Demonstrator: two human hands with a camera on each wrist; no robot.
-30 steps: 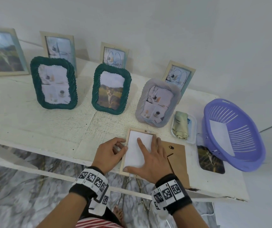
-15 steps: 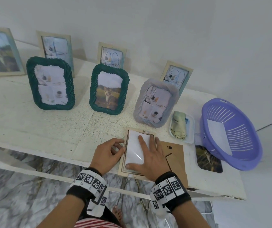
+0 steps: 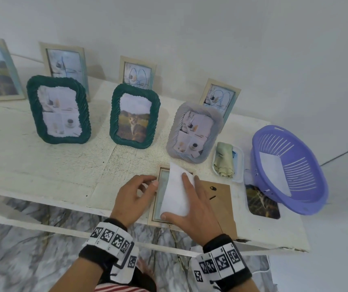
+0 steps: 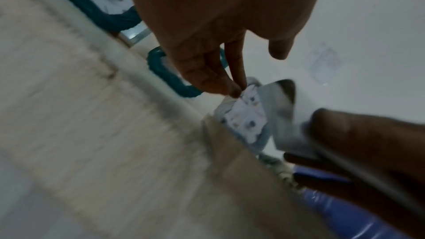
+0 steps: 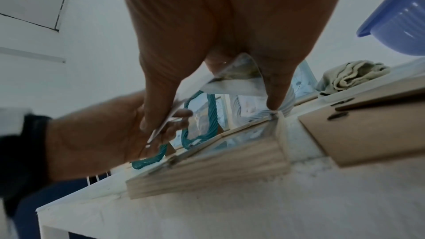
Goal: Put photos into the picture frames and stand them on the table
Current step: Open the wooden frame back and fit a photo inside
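A second ago the photo (image 3: 176, 193) lay flat in the wooden frame (image 3: 155, 199); now my right hand (image 3: 192, 207) grips it between thumb and fingers and it bends up out of the recess — I judge it did not sit well and must go in again. My left hand (image 3: 134, 199) steadies the frame's left edge, fingers curled on it. The backing board (image 3: 221, 204) waits just beside. Behind stand finished frames on the white table (image 3: 42, 165), a purple basket (image 3: 291, 171) at right, bare wall beyond.
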